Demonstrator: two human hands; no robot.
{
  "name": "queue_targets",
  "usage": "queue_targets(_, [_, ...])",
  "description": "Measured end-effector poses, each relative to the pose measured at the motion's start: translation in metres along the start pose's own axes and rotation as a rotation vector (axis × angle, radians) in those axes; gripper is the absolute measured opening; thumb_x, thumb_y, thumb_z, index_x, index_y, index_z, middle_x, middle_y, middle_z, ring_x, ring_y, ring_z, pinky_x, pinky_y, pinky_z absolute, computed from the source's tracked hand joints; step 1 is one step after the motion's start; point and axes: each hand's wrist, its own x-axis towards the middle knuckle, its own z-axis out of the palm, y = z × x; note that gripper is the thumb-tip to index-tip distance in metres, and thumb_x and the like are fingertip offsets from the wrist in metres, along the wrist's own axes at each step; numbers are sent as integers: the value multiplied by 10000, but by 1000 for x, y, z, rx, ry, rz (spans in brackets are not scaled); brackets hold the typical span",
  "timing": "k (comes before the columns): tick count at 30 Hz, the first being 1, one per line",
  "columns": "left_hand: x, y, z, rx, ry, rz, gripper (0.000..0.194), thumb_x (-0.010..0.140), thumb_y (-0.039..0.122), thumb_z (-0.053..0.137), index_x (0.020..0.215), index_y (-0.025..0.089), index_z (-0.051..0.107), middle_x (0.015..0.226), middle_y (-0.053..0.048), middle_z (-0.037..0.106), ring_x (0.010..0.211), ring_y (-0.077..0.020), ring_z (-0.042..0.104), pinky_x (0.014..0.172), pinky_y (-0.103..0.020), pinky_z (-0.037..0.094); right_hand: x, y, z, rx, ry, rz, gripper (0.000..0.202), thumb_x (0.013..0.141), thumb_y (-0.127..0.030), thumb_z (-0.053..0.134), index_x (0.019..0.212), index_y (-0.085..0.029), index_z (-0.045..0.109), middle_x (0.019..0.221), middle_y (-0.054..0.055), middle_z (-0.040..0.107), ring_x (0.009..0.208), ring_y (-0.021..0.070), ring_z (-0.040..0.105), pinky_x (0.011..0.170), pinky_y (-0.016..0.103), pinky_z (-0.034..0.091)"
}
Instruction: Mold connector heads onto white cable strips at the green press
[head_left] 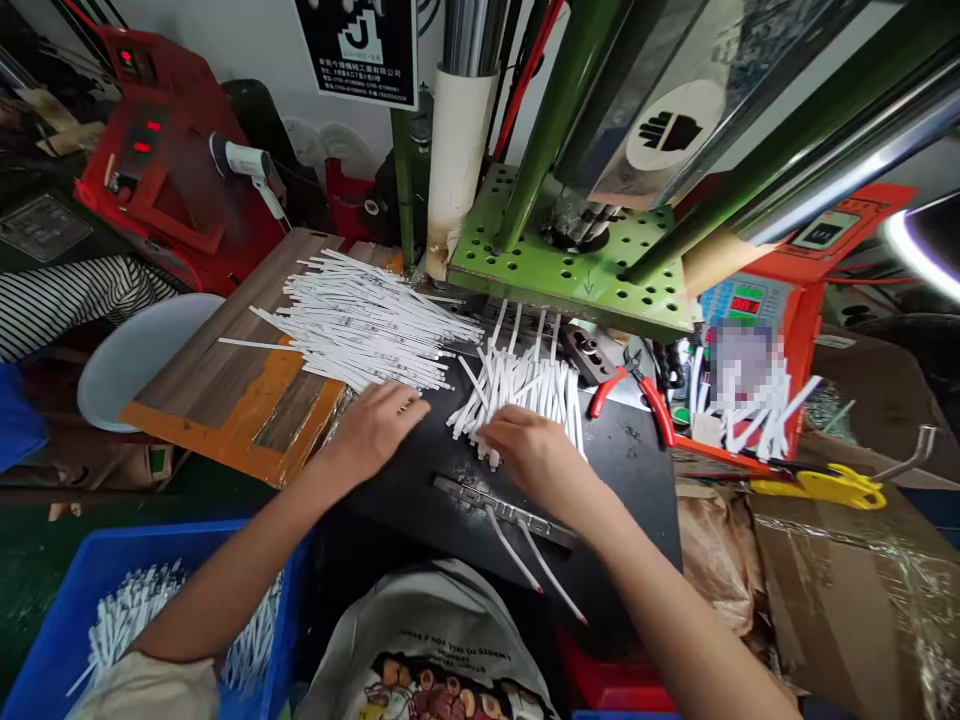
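My left hand (381, 432) hovers by the near edge of a wide pile of short white cables (360, 320), its fingers curled together. Whatever it may hold is too small to make out. At the near end of a second bundle of white cables (525, 385), my right hand (536, 450) has its fingertips pinched on a cable end, partly hidden by the hand. Between my forearms lies a narrow metal mould bar (469, 493) on the black table (630, 500). Two white cables (517, 550) extend from it towards me.
A green press plate (562, 275) stands over the table's far side. Red-handled pliers (634, 385) lie right of the bundle. Yellow-handled scissors (832, 485) rest farther right. A blue bin (97, 580) with cables sits lower left. Another person's striped sleeve (82, 295) shows at left.
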Motion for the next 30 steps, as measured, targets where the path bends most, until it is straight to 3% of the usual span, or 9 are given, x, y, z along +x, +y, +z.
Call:
queue_targets(5, [12, -45, 1, 142, -110, 70, 164, 926, 95, 497, 882, 184, 628, 902, -61, 623, 906, -228, 560, 757, -350, 385, 92, -9, 17, -336, -62, 43, 176, 905, -89, 513, 901, -139, 682, 901, 112, 661, 850, 219, 638, 684, 280, 423])
queue_targets(7, [16, -50, 3, 90, -105, 55, 162, 931, 100, 484, 859, 180, 605, 855, -49, 618, 862, -217, 568, 752, -349, 384, 110, -14, 21, -356, -60, 40, 197, 887, -51, 490, 956, -102, 668, 906, 145, 663, 840, 242, 634, 684, 304, 419])
queue_targets(10, [23, -51, 0, -65, 3, 7, 144, 952, 131, 470, 874, 175, 582, 834, -28, 635, 820, -195, 590, 778, -345, 410, 110, -23, 17, -381, -57, 6, 256, 903, -37, 423, 999, -79, 657, 969, 177, 648, 925, 282, 597, 744, 351, 412])
queue_targets(15, [35, -38, -26, -457, 466, -123, 125, 959, 165, 509, 919, 166, 627, 836, 19, 638, 764, -114, 608, 743, -259, 480, 46, -25, -7, -483, 78, 128, 294, 926, -49, 365, 913, -115, 651, 985, 167, 599, 911, 273, 534, 731, 356, 370])
queue_targets(18, [30, -20, -38, -781, 591, -252, 142, 961, 204, 543, 1018, 164, 668, 889, 13, 658, 741, -103, 638, 728, -270, 538, -19, -15, -6, -334, 140, 282, 223, 947, -122, 453, 862, -159, 656, 874, 99, 625, 790, 215, 553, 690, 315, 378])
queue_targets(21, [17, 2, -30, -1114, 536, -405, 268, 925, 260, 621, 1190, 227, 642, 958, -1, 690, 776, -138, 668, 714, -307, 591, -82, -8, 19, 82, 297, 301, 153, 964, -196, 523, 883, -188, 652, 834, 42, 672, 761, 160, 610, 687, 260, 446])
queue_targets(24, [0, 25, -6, -1060, 468, -476, 188, 855, 264, 709, 1043, 253, 709, 879, 8, 694, 750, -143, 665, 689, -294, 588, -118, -9, 53, 358, 477, 292, 119, 956, -171, 536, 934, -207, 647, 898, 35, 707, 844, 148, 662, 756, 259, 517])
queue_targets(27, [-15, 48, 17, -800, 347, -357, 73, 878, 224, 672, 894, 240, 741, 871, -3, 702, 767, -135, 671, 675, -253, 569, -127, -15, 73, 387, 591, 312, 123, 947, -163, 542, 948, -215, 653, 949, 61, 708, 890, 171, 672, 786, 315, 552])
queue_targets(30, [-21, 65, 28, -747, 222, -138, 109, 911, 187, 623, 950, 224, 718, 887, -22, 729, 816, -145, 684, 742, -271, 565, -126, -17, 75, 313, 584, 298, 124, 940, -155, 547, 959, -214, 654, 960, 72, 710, 891, 176, 671, 793, 337, 558])
